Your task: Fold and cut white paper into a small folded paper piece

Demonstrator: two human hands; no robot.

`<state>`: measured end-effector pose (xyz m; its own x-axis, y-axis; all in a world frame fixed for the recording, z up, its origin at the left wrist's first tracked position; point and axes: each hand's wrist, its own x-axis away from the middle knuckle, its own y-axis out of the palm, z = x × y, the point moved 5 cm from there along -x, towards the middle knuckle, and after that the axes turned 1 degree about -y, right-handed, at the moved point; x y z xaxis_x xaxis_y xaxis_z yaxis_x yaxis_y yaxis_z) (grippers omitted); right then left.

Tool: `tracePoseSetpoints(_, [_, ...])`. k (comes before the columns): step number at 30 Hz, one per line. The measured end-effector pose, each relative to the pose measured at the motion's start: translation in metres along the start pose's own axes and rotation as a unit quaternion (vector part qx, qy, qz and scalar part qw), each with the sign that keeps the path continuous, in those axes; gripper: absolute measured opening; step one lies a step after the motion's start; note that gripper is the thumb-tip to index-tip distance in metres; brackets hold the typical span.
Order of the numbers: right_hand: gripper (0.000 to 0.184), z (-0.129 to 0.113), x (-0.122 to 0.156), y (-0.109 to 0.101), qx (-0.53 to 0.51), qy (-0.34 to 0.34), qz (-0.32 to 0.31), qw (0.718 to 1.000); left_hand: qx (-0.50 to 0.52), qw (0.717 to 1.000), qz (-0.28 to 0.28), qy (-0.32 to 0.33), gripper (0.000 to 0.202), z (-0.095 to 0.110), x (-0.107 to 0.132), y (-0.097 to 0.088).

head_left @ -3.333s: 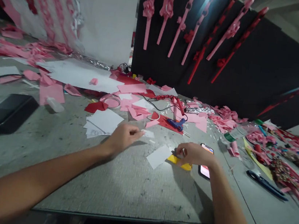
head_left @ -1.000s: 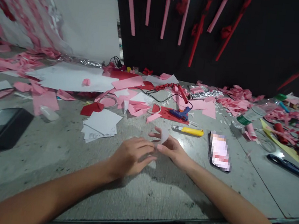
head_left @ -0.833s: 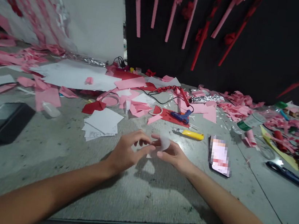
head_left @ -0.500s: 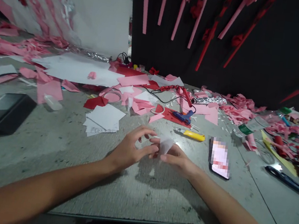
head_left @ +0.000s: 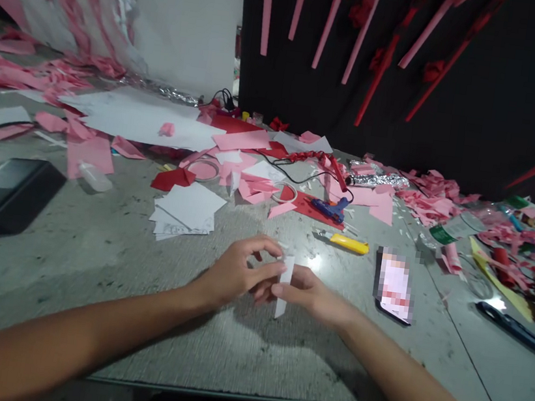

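A small folded piece of white paper (head_left: 282,304) is held upright between my two hands, above the grey table near its front. My left hand (head_left: 241,269) pinches the paper's upper left edge between thumb and fingertips. From the other side, my right hand (head_left: 312,293) grips it lower down, the thumb on the near face and the fingers behind, partly hidden. Just beyond my left hand lies a stack of white paper sheets (head_left: 190,207). A yellow utility knife (head_left: 348,243) and a phone (head_left: 395,286) lie to the right of my right hand.
A blue glue gun (head_left: 330,207) rests on red paper behind the knife. Pink paper scraps (head_left: 254,189) litter the back. A black box-shaped device (head_left: 12,193) with a cable stands left. A dark-handled cutter (head_left: 516,331) and plastic bottle (head_left: 458,227) lie right.
The white paper has turned from a broader, angled shape to a narrow upright strip, reaching lower between my hands. Both hands stay close together on it. The view has shifted slightly.
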<state>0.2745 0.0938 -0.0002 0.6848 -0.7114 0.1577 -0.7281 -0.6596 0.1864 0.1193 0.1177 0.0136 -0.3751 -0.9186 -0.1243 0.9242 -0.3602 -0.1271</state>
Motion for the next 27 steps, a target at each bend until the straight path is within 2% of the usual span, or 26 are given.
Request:
tracePoseSetpoints(7, [0.026, 0.002, 0.0, 0.002, 0.0, 0.018, 0.007, 1.0, 0.058, 0.998, -0.026, -0.029, 0.025, -0.001, 0.004, 0.007])
tracePoseSetpoints(13, [0.026, 0.0, -0.001, 0.007, 0.004, 0.008, -0.011, 1.0, 0.113, 0.991, -0.041, -0.067, 0.034, -0.01, 0.003, 0.011])
tracePoseSetpoints(19, [0.031, 0.002, 0.0, 0.009, -0.006, 0.026, -0.018, 0.999, 0.007, 1.0, 0.001, 0.024, 0.018, -0.003, -0.001, 0.003])
tracePoseSetpoints(27, [0.033, 0.008, 0.002, 0.009, -0.013, 0.026, -0.015, 0.999, 0.013, 1.0, -0.002, 0.023, 0.018, -0.003, 0.002, 0.005])
